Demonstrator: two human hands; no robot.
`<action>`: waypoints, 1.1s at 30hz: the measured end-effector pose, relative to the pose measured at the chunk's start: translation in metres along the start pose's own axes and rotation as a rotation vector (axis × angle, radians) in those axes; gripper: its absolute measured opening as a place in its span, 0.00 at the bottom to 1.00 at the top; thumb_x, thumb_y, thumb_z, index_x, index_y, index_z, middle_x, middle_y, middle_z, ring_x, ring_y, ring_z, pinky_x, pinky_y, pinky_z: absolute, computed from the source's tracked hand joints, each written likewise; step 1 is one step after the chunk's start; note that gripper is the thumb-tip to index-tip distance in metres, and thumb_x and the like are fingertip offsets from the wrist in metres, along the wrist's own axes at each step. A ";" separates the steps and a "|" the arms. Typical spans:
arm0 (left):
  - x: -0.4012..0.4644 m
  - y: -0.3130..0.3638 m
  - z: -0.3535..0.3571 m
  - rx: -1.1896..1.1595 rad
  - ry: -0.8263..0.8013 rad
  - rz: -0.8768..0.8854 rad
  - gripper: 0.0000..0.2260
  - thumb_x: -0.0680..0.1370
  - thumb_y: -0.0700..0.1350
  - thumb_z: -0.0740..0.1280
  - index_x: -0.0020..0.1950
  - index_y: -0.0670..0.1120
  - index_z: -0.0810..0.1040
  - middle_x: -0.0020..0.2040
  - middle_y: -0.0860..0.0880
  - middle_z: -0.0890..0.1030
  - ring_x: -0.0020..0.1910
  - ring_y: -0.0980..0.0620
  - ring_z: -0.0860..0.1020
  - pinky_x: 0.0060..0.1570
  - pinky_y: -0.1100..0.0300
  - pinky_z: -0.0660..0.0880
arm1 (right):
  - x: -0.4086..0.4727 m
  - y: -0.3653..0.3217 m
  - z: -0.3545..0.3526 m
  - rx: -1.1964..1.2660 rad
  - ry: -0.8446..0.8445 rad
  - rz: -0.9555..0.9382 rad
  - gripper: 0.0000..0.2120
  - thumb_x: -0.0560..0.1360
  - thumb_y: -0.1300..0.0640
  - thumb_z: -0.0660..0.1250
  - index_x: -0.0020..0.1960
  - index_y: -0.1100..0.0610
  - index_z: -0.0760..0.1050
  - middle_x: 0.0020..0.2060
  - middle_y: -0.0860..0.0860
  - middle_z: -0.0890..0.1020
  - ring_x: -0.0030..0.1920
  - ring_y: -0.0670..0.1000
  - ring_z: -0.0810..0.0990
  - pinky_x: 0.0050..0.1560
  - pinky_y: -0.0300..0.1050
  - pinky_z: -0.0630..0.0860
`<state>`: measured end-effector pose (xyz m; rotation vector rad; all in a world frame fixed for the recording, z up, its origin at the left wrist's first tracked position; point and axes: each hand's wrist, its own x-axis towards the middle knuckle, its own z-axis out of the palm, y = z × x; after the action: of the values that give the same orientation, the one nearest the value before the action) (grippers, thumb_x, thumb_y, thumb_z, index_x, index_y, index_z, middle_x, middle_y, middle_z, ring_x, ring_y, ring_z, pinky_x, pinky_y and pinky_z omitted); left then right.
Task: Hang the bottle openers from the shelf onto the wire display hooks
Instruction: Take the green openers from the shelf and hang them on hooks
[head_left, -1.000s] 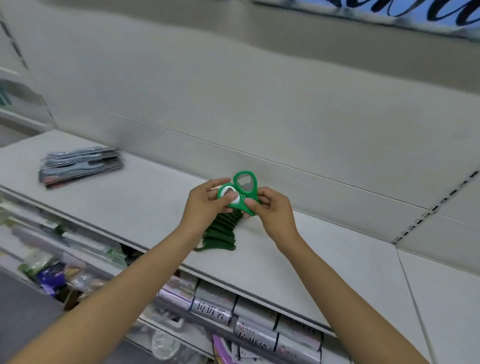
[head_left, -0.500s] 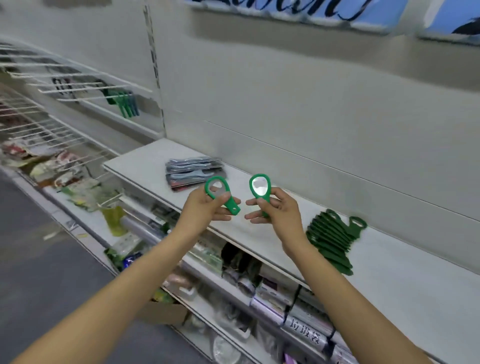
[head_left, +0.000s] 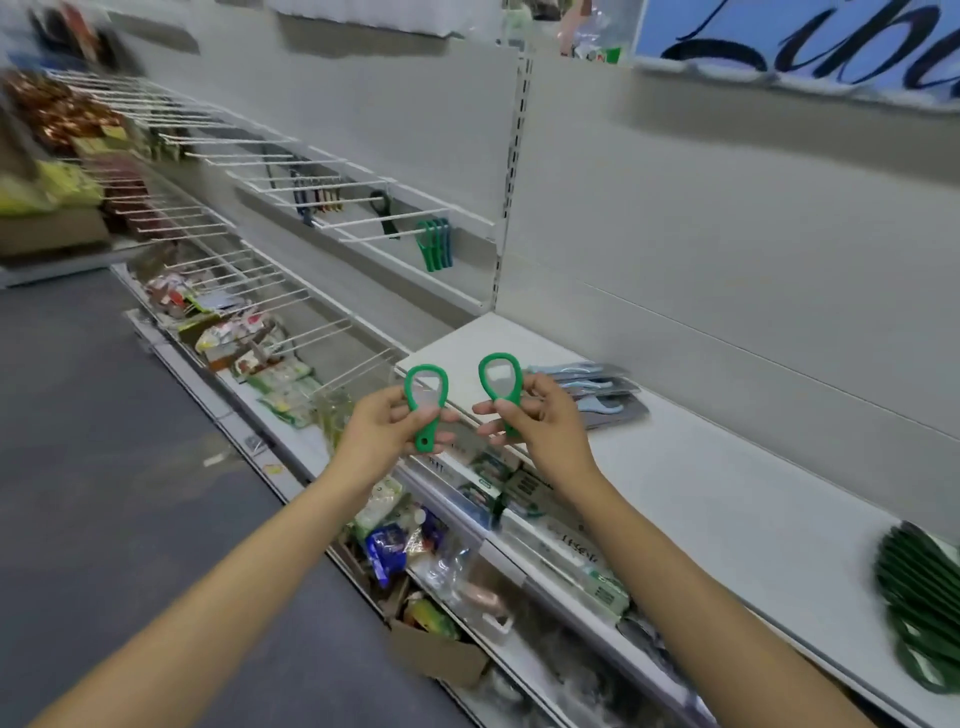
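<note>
Green opener pinched in left hand, loop up; second green opener pinched in right hand, both held just above the white shelf edge. Further green openers hanging on a wire hook beyond; dark green stack on shelf at right. Blue sign lettering cut off, unreadable.

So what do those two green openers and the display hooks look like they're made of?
Both bottle openers, left and right, look like matte green moulded plastic: uniform colour, rounded edges; any metal insert is unclear. The wire hooks seem white-coated metal: thin, straight rods.
</note>
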<state>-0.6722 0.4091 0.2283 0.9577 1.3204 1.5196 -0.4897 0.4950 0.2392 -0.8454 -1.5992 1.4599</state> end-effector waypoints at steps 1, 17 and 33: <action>0.007 -0.001 -0.012 0.000 0.003 0.010 0.10 0.81 0.38 0.65 0.63 0.42 0.77 0.49 0.42 0.87 0.42 0.46 0.87 0.43 0.56 0.84 | 0.012 0.002 0.010 -0.004 -0.009 -0.006 0.05 0.81 0.65 0.65 0.56 0.61 0.72 0.44 0.57 0.88 0.40 0.59 0.85 0.40 0.48 0.82; 0.164 0.002 -0.143 -0.011 0.115 0.005 0.07 0.82 0.39 0.65 0.58 0.45 0.78 0.47 0.44 0.87 0.40 0.47 0.85 0.40 0.59 0.83 | 0.209 0.034 0.111 -0.075 -0.076 -0.107 0.06 0.75 0.64 0.74 0.50 0.59 0.79 0.40 0.63 0.86 0.40 0.62 0.87 0.36 0.48 0.78; 0.274 0.000 -0.264 -0.076 -0.191 -0.097 0.12 0.83 0.33 0.60 0.65 0.39 0.74 0.52 0.42 0.84 0.42 0.48 0.85 0.45 0.59 0.83 | 0.270 0.038 0.212 -0.108 0.101 -0.119 0.06 0.79 0.68 0.67 0.56 0.64 0.77 0.47 0.59 0.87 0.45 0.60 0.87 0.42 0.45 0.83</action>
<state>-1.0066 0.5869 0.1934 0.9515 1.1491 1.3597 -0.8037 0.6390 0.2290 -0.8565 -1.6358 1.2384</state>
